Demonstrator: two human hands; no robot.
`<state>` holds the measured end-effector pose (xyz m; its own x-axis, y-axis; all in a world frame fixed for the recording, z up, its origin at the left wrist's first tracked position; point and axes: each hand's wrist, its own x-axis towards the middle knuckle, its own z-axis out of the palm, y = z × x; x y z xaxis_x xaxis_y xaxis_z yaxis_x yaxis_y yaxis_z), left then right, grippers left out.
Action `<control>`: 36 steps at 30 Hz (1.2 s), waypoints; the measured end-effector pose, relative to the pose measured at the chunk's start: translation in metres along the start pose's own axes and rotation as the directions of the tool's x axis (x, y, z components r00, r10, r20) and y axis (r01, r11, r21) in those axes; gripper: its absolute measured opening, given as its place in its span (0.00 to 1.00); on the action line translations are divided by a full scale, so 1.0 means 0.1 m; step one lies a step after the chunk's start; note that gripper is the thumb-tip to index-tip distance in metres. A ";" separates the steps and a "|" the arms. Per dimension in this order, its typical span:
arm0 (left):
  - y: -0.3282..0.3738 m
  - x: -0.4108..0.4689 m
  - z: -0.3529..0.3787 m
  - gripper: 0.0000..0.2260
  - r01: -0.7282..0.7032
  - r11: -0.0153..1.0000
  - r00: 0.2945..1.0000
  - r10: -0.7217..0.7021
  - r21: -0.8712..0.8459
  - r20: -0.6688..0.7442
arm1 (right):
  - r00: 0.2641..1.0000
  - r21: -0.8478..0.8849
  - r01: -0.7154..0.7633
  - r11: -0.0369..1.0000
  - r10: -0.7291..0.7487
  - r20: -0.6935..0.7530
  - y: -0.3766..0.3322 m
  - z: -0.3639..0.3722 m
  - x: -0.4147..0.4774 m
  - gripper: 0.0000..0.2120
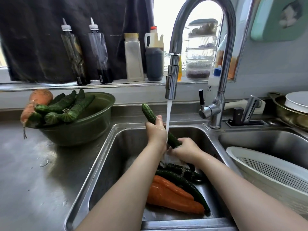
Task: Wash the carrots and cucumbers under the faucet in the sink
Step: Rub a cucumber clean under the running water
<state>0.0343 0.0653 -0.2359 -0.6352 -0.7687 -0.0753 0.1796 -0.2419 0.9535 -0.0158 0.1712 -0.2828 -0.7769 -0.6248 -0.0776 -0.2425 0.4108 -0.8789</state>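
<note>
Water stream from curved chrome faucet hits bumpy dark green cucumber, held tilted over stainless steel sink. Left hand fingers curl round its middle. Right hand fingers clamp lower end. Beneath, on basin floor: orange carrots, other dark cucumbers (all wet). Round green plastic bowl on steel bench holds piled cucumbers.

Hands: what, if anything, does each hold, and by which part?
One cucumber, held by both: the left hand grips its middle, the right hand its lower end.
</note>
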 end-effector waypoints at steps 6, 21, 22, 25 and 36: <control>0.20 -0.08 -0.06 0.13 0.158 0.966 0.957 -0.099 -0.205 0.273 | 0.897 0.280 -0.196 0.940 0.057 0.438 -0.16 -0.11 -0.16 0.13; 0.06 0.04 -0.04 0.23 0.177 0.928 0.982 -0.188 -0.328 -0.004 | 0.998 0.018 0.057 0.998 -0.057 0.006 -0.12 0.02 -0.07 0.04; 0.05 0.05 -0.04 0.20 0.159 0.944 0.985 -0.172 -0.289 -0.020 | 0.994 -0.050 0.085 0.995 -0.088 -0.060 -0.13 0.03 -0.05 0.03; 0.01 0.07 -0.04 0.11 0.164 0.952 0.984 -0.141 -0.257 0.107 | 0.992 -0.047 0.088 0.995 -0.092 -0.091 -0.17 0.02 -0.06 0.06; 0.21 -0.10 -0.12 0.26 0.422 0.831 0.857 -0.235 -0.363 0.458 | 0.755 0.246 -0.335 0.910 0.104 0.647 -0.30 -0.10 -0.28 0.15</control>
<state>0.0530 0.0607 -0.2184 -0.9308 -0.3310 -0.1553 0.1539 -0.7399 0.6549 0.0074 0.1829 -0.2492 -0.2363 -0.8589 -0.4544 0.1826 0.4200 -0.8890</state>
